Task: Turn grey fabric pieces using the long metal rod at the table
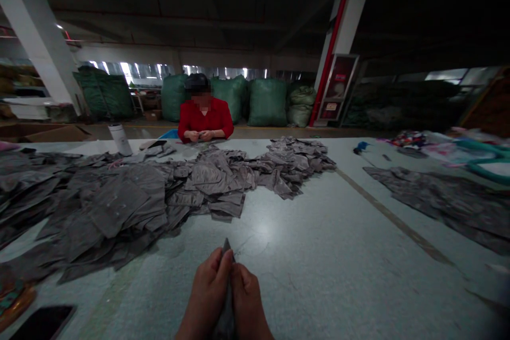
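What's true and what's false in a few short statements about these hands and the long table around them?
The left hand and right hand pinch a piece of grey fabric. True.

The person across the table wears a blue top. False: the top is red.

Green sacks stand behind that person. True.

A white flask stands on the right side of the table. False: it stands at the far edge, on the left.

A second spread of grey fabric lies on the right side of the table. True.
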Tool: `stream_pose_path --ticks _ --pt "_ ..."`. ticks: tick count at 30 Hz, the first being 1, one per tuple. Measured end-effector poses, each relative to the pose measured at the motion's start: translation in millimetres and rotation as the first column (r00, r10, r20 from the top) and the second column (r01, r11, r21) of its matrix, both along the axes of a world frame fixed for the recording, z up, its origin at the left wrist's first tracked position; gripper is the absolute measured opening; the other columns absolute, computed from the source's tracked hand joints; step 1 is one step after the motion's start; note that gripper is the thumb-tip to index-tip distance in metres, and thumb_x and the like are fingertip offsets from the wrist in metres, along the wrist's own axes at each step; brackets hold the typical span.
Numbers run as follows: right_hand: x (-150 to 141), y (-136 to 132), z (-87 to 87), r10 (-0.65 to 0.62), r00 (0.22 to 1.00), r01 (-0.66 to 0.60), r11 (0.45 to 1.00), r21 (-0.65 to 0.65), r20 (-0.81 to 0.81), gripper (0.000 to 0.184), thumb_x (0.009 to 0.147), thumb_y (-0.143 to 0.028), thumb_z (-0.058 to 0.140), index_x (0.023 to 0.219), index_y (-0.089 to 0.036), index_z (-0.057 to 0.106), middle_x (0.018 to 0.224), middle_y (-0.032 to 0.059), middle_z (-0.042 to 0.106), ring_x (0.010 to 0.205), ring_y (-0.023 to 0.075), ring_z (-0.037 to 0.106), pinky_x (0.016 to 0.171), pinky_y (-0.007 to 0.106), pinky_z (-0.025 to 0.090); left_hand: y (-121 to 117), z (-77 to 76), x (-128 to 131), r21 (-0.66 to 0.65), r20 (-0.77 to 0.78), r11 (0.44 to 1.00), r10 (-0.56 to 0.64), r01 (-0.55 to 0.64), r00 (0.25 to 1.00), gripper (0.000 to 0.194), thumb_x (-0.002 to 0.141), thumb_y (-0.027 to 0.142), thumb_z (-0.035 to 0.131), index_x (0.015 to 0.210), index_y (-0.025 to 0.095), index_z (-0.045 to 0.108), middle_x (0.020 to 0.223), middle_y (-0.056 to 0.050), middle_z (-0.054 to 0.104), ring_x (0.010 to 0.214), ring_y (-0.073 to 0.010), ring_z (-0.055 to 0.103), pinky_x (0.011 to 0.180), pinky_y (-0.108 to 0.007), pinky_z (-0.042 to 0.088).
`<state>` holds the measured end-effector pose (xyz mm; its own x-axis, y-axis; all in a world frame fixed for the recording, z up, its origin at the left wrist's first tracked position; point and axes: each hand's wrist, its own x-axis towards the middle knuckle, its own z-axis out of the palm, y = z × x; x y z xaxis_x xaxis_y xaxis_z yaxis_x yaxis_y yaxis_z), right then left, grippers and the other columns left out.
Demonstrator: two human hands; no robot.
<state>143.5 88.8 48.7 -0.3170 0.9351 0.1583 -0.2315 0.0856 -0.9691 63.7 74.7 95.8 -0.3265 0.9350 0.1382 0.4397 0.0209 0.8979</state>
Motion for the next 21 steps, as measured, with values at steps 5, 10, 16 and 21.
stream_pose_path --ticks 5,10,16,21 --pt "4 7 8.0 -0.018 0.998 0.019 1.000 -0.003 0.055 0.052 0.076 -0.061 0.040 0.066 -0.012 0.055 0.062 0.0046 0.054 0.062 0.0160 0.049 0.058 0.025 0.041 5 4.2 3 0.025 0.096 0.999 -0.044 0.042 0.994 0.032 0.078 0.043 0.039 0.056 0.020 0.040 0.054 0.005 0.039 0.055 -0.0122 0.041 0.052 -0.022 0.033" --pt "3 -3 4.1 -0.034 0.999 0.034 0.999 -0.004 0.026 0.055 0.078 -0.062 0.034 0.072 -0.013 0.058 0.069 0.0064 0.058 0.068 0.0173 0.052 0.062 0.025 0.042 3 3.1 3 -0.017 0.054 0.999 -0.034 0.035 0.998 0.030 0.078 0.042 0.040 0.058 0.019 0.043 0.055 0.005 0.041 0.055 -0.0124 0.041 0.052 -0.022 0.033" --pt "0 -4 0.5 -0.013 1.000 0.013 1.000 -0.008 -0.021 0.053 0.079 -0.059 0.038 0.074 -0.011 0.059 0.071 0.0074 0.061 0.068 0.0171 0.054 0.062 0.025 0.043 6 1.2 -1 -0.011 -0.007 0.997 -0.076 0.076 0.997 0.030 0.077 0.040 0.041 0.056 0.019 0.041 0.054 0.005 0.040 0.055 -0.0125 0.040 0.052 -0.023 0.032" --pt "-1 -8 0.0 -0.071 0.997 0.070 0.997 -0.040 -0.022 0.055 0.077 -0.062 0.038 0.075 -0.011 0.060 0.072 0.0071 0.061 0.070 0.0171 0.054 0.064 0.024 0.044 5 0.0 -2 -0.033 0.060 0.996 -0.079 0.081 0.995 0.027 0.077 0.039 0.040 0.061 0.018 0.045 0.057 0.004 0.042 0.057 -0.0128 0.041 0.053 -0.023 0.034"
